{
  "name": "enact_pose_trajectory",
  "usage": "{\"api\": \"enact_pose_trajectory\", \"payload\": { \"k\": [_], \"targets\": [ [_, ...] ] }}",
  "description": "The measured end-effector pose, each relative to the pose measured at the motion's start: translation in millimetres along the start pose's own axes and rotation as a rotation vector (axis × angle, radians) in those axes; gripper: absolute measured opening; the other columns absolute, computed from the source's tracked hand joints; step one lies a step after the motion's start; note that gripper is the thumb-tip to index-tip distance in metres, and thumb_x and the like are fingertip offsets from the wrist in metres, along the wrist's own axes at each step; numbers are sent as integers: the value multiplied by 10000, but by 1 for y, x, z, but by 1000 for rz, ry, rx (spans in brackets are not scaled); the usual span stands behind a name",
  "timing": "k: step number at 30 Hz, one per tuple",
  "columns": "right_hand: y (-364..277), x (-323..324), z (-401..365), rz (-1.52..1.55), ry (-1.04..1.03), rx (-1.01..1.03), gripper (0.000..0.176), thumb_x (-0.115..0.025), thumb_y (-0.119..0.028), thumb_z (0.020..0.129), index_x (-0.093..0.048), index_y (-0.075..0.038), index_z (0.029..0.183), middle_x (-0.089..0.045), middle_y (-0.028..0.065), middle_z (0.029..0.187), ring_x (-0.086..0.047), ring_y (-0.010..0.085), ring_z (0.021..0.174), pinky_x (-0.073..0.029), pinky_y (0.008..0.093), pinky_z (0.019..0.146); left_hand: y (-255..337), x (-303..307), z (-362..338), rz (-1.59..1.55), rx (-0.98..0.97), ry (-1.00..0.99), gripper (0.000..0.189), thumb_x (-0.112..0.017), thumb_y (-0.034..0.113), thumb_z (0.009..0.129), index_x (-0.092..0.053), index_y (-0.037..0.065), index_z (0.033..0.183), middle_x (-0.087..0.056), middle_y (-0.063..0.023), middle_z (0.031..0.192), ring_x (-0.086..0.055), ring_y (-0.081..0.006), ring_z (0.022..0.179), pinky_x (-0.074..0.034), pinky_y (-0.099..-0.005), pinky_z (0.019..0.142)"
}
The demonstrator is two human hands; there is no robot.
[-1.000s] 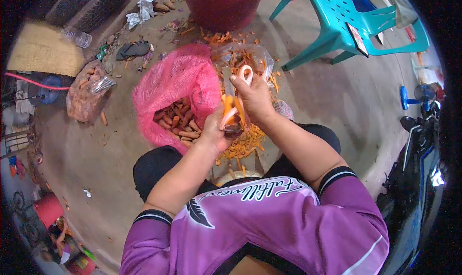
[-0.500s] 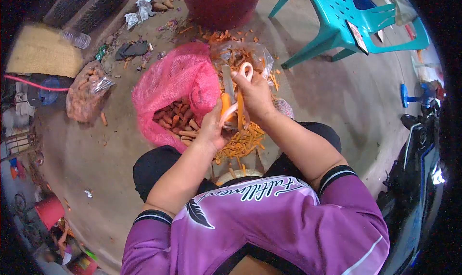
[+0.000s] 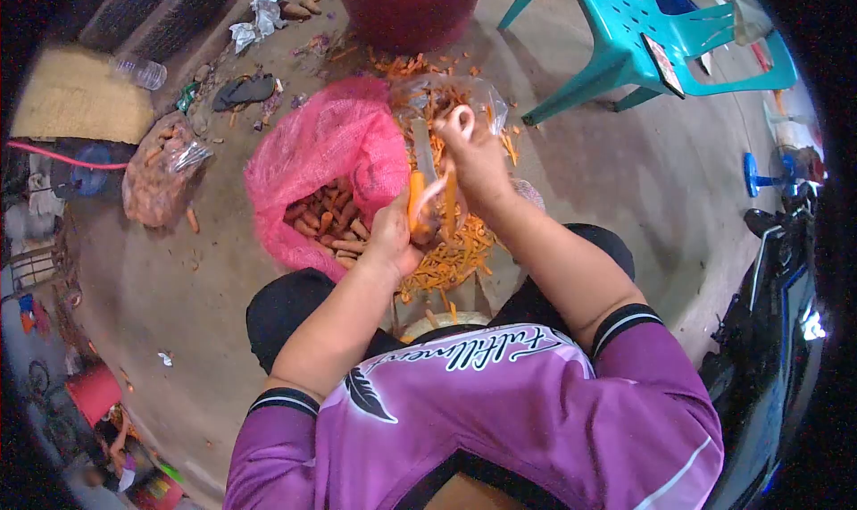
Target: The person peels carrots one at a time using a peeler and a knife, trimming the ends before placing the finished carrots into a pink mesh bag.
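Observation:
My left hand (image 3: 395,240) is closed around an orange carrot (image 3: 415,194), which points up and away from me. My right hand (image 3: 479,163) grips a peeler with a pale looped handle (image 3: 461,120); its lower end lies close beside the carrot, and contact is hard to make out. Below both hands spreads a heap of orange peelings (image 3: 451,262). Just left of my left hand, a pink mesh sack (image 3: 312,144) lies with its mouth open, showing many unpeeled carrots (image 3: 328,220). A clear plastic bag (image 3: 478,95) with orange pieces is beyond my hands.
A dark red tub (image 3: 411,10) stands ahead, with a teal plastic chair (image 3: 616,28) to its right. At the left are a filled clear bag (image 3: 161,179), a dark sandal (image 3: 244,92) and a plastic bottle (image 3: 143,72). A motorcycle (image 3: 777,331) is at the far right.
My right hand and the peeler have shifted slightly right and toward me. My left hand and the carrot stay almost in place.

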State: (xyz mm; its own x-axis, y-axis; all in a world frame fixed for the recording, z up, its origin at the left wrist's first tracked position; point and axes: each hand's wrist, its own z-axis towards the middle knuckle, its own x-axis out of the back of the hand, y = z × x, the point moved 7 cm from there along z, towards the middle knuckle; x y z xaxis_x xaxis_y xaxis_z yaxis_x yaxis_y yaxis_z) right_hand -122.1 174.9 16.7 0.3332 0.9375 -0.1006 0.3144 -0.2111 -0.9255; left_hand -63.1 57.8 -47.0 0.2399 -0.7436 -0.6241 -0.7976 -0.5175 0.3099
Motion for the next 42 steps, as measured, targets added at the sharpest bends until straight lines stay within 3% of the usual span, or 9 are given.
{"api": "enact_pose_trajectory", "payload": {
  "k": [4,7,10,13,20,24,31,37,42],
  "targets": [
    [8,-8,-5,2,-93,9,221,-609,-227,747,-513,-30,713,-502,19,564,-465,104,473,-375,267,430,-3,-12,-9,-5,-8,-63,324,-407,340,851,-491,73,1015,-566,-58,808,-555,-188,710,-460,-350,602],
    [22,38,47,-121,213,95,221,-603,-228,751,-520,-27,712,-510,21,575,-463,113,474,-371,272,432,-11,-13,-13,99,41,-220,344,-421,387,841,-494,80,979,-551,-47,760,-536,-178,649,-442,-331,553],
    [23,61,62,248,377,215,241,-590,-254,758,-525,-26,712,-513,29,579,-461,116,472,-369,276,430,-17,-20,-19,11,126,-271,364,-439,436,826,-503,104,959,-548,-33,741,-524,-153,626,-428,-304,527],
    [16,28,35,45,117,54,221,-571,-223,777,-479,-34,848,-463,14,617,-447,103,511,-362,245,427,-3,-3,-4,-3,-9,-57,346,-454,417,826,-511,116,984,-565,-36,787,-546,-151,671,-437,-305,546],
    [15,-14,-14,44,-145,-110,216,-589,-236,761,-473,-54,757,-441,-7,587,-425,83,491,-337,229,433,-1,-3,-3,-49,-7,-105,322,-442,348,847,-498,97,1041,-564,-58,900,-557,-189,798,-469,-347,697],
    [29,-14,2,13,-162,-78,222,-583,-259,764,-483,-60,755,-445,-2,588,-432,87,494,-345,230,443,-2,0,5,-19,-44,-117,329,-437,336,851,-494,78,1046,-561,-63,901,-559,-196,801,-471,-358,718],
    [29,62,59,205,321,11,212,-607,-244,749,-538,-46,775,-512,24,628,-465,105,526,-386,263,453,-19,-16,-8,83,95,-287,339,-406,358,858,-511,67,997,-561,-54,827,-534,-151,682,-436,-290,577],
    [5,0,-1,37,-80,-29,231,-617,-246,741,-542,-29,758,-513,21,615,-456,94,530,-376,251,471,-8,-2,0,27,40,-80,296,-424,324,857,-514,78,995,-564,-43,838,-554,-171,740,-472,-341,652],
    [31,23,27,-31,58,-14,204,-612,-222,744,-530,-39,785,-502,15,621,-463,90,532,-384,242,478,-8,-6,-2,158,-54,-92,296,-394,325,870,-507,79,991,-567,-37,788,-556,-165,665,-466,-309,580]
  ]
}}
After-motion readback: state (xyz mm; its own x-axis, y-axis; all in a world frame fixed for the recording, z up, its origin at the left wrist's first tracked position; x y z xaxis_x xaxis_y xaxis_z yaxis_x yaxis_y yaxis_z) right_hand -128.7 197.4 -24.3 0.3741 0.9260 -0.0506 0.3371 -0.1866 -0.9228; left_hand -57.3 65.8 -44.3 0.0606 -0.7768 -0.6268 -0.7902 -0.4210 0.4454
